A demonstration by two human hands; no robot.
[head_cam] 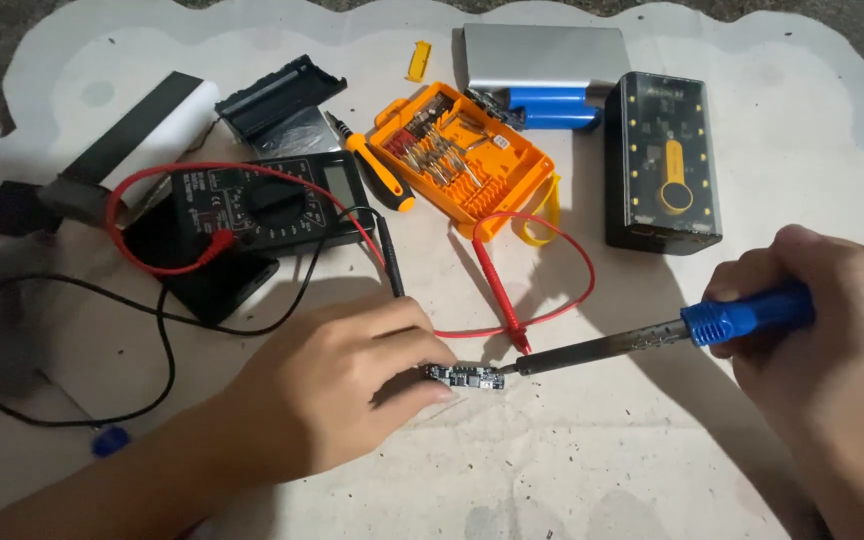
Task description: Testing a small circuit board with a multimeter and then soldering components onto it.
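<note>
The left hand (pixel 337 375) pinches a small circuit board (pixel 465 377) flat on the worktop (pixel 572 460). The right hand (pixel 812 315), fingers wrapped tight, grips a blue-handled soldering iron (pixel 652 340), its tip at the board's right end. Behind stands a black rectangular case (pixel 660 165); the near worktop lies open.

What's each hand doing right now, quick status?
Left hand: closed, fingertips pinning the small circuit board to the table.
Right hand: closed around the blue soldering iron, tip at the board's right end.

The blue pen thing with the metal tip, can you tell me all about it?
It is a soldering iron with a ridged blue handle and a long dark metal shaft. The right hand grips the handle. It lies slanted, tip pointing left and touching the end of the small circuit board, which the left hand pins down.
</note>
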